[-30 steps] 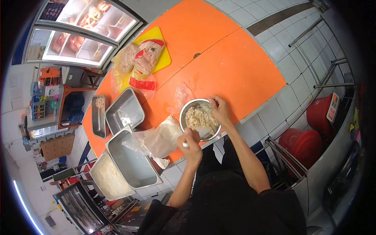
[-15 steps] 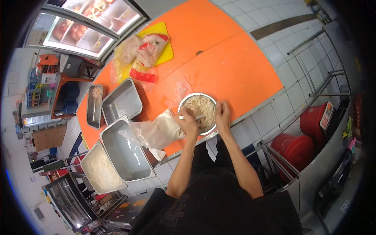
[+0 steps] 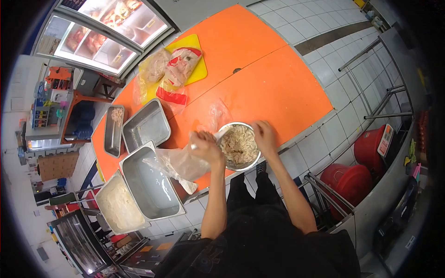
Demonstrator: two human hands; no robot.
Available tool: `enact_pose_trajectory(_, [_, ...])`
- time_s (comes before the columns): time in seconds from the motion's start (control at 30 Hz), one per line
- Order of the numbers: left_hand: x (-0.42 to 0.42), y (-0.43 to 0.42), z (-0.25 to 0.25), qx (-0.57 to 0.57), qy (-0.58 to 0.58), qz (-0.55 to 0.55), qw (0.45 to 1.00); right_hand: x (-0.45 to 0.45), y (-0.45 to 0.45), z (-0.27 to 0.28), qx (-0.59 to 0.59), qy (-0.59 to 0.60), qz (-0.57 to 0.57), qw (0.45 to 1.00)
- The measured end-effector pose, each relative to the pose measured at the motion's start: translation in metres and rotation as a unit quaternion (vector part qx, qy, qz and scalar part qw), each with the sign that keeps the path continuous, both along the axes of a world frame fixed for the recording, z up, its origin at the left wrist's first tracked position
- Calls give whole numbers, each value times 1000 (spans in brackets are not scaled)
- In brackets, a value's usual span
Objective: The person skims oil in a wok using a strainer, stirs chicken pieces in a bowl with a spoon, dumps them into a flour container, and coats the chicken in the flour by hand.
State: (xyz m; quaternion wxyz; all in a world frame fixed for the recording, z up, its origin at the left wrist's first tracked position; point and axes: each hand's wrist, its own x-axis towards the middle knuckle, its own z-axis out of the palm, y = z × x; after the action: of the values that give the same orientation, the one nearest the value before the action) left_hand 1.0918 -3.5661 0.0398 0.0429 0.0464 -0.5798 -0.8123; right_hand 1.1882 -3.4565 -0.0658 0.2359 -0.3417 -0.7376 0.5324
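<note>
Silvery round metal bowl [image 3: 238,169] of pale lumpy mix [image 3: 239,142] wants steadying while left hand [image 3: 206,148] stirs, clenched round white utensil [image 3: 193,146]; right hand [image 3: 266,139] blurred, can't tell its grip.

We see an orange table [image 3: 273,83], silver bowl [image 3: 238,169] at its edge, yellow board [image 3: 200,72] on it, white gridded tiles [image 3: 330,129] beside it.

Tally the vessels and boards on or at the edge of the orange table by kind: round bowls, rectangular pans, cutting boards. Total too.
Round bowls: 1, the metal bowl
Rectangular pans: 4, the narrow pan, open pan, deep pan with liquid and pale-filled pan
Cutting boards: 1, the yellow board
Total: 6
</note>
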Motion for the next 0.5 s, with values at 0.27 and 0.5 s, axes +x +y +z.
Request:
enact_pose_trajectory(0.27, [-15, 37, -62, -35, -182, -114, 976, -32, 6, -36, -236, 31, 85, 968])
enact_pose_trajectory(0.5, [45, 3, -8, -22, -34, -231, 972, -35, 7, -37, -266, 46, 37, 962])
